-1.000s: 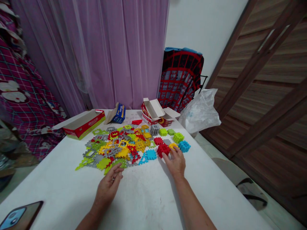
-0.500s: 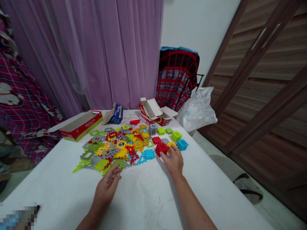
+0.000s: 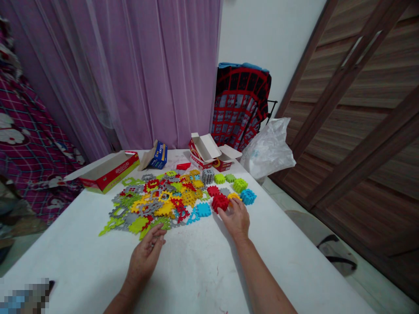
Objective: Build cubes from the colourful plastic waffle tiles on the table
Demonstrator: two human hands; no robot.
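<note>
My right hand (image 3: 238,219) is at a stack of red toothed building pieces (image 3: 220,203), its thumb at the front and index finger by the right side. Its other fingertips partly cover a yellow piece (image 3: 233,196) just behind. My left hand (image 3: 148,250) holds nothing; its loosely curved fingers rest at the front edge of a heap of mixed interlocking plastic pieces (image 3: 165,208). A blue stack (image 3: 248,197) and a green stack (image 3: 240,185) stand to the right. Flat blue pieces (image 3: 203,209) lie left of the red stack.
A grey stack (image 3: 207,176) stands behind the heap. Along the white table's (image 3: 196,270) back are a red-and-green box (image 3: 111,174), a blue box (image 3: 159,155) and opened red boxes (image 3: 201,159). A clear plastic bag (image 3: 270,150) is at the right edge. A pixelated patch covers the lower left corner.
The view has shifted very slightly. Both hands and the pieces keep their places.
</note>
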